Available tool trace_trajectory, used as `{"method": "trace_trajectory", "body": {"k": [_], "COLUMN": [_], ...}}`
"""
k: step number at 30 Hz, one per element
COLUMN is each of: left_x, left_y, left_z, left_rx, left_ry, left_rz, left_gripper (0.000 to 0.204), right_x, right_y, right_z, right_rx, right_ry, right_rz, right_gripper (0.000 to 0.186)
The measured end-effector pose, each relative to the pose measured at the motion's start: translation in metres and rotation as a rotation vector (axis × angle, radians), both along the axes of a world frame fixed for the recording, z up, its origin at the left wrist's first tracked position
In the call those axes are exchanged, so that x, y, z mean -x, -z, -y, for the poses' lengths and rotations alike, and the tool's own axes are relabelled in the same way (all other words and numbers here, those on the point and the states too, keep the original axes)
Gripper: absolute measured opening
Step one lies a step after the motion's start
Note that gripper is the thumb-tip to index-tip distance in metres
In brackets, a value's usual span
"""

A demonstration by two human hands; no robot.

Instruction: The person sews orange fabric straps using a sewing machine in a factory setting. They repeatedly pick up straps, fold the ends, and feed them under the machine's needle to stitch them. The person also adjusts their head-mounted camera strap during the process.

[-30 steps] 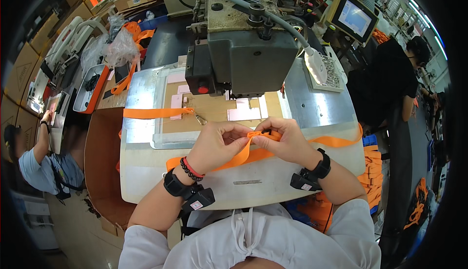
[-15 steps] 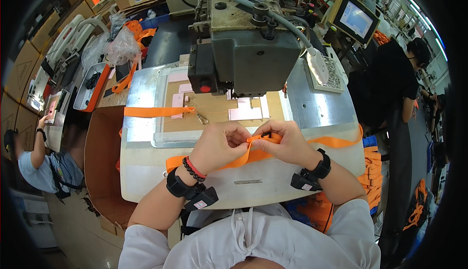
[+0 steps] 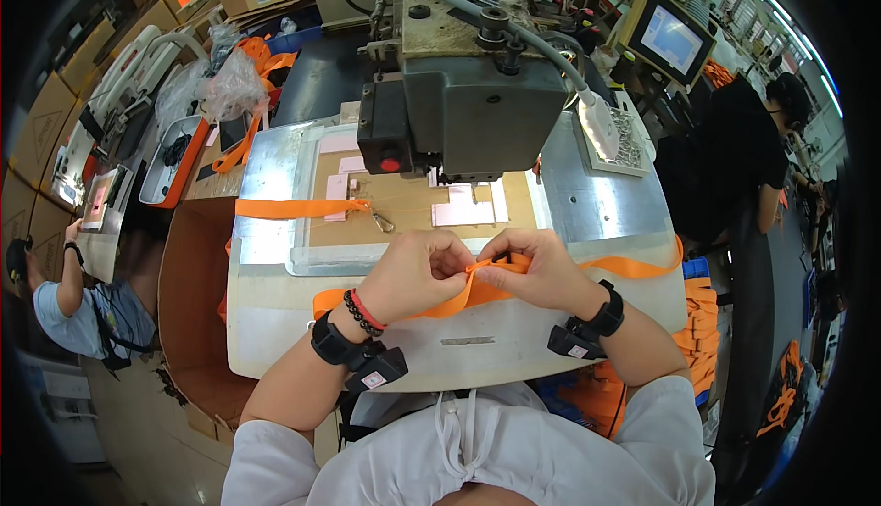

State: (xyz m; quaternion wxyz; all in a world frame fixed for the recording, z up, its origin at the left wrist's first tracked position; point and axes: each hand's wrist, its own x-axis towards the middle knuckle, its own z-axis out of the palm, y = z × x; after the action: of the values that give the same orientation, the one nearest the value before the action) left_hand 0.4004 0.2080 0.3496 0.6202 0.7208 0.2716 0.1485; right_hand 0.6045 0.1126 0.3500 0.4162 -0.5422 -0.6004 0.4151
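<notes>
Worktable (image 3: pixel 303 336) filled the middle of the view, with a pale front section and metal plates behind. Sewing machine (image 3: pixel 491 107), dark grey with a red button on its left block, overhung the rear centre. Cardboard box (image 3: pixel 195 290) stood open against the table's left side. Bundled orange webbing (image 3: pixel 699 327) sat just off the right edge. Touchscreen (image 3: pixel 673 40) was lit, rear right. Tan template board (image 3: pixel 408 196) with pink pads lay under the machine head.

Orange strap (image 3: pixel 486 293) being handled: over the front of the table, below the machine, running from under the left wrist, through both hands, to the right edge. Left hand (image 3: pixel 407 274): thumb and fingertips pinched a fold of it. Right hand (image 3: pixel 541 270): thumb and index gripped the same strap just beside, at a small black piece (image 3: pixel 501 256), exact type unclear. 2nd strap (image 3: pixel 294 209) lay flat at left, its metal snap hook (image 3: pixel 383 222) resting on the board.
</notes>
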Motion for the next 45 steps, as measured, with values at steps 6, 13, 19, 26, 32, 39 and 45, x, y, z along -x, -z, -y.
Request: {"method": "trace_trajectory", "body": {"k": [6, 13, 19, 26, 32, 39, 45], "left_x": [0.002, -0.014, -0.034, -0.046, -0.042, -0.038, -0.040], "left_y": [-0.013, 0.004, 0.011, 0.022, 0.036, 0.027, 0.036], "left_z": [0.002, -0.002, -0.032, -0.052, -0.060, -0.061, -0.062], "left_rx": [0.059, -0.193, -0.365, -0.647, -0.707, -0.835, -0.730], "left_ry": [0.017, -0.100, -0.128, -0.188, -0.200, -0.046, -0.082], "left_rz": [-0.007, -0.047, -0.114, -0.209, -0.134, -0.020, -0.009], "left_gripper": [0.020, 0.021, 0.025, 0.026, 0.021, 0.020, 0.019], "right_x": [-0.001, -0.006, -0.032, -0.049, -0.050, -0.058, -0.057], "right_y": [0.001, 0.010, 0.014, 0.021, 0.031, 0.029, 0.032], "right_z": [0.000, -0.010, -0.034, -0.064, -0.061, -0.059, -0.064], "right_rx": [0.015, -0.319, -0.444, -0.288, -0.457, -0.550, -0.498], "right_ry": [0.036, 0.082, 0.040, 0.008, 0.045, -0.059, -0.045], "right_rz": [0.036, 0.180, 0.466, 0.536, 0.575, 0.588, 0.456], "right_gripper": [0.016, 0.017, 0.023, 0.026, 0.021, 0.020, 0.018]}}
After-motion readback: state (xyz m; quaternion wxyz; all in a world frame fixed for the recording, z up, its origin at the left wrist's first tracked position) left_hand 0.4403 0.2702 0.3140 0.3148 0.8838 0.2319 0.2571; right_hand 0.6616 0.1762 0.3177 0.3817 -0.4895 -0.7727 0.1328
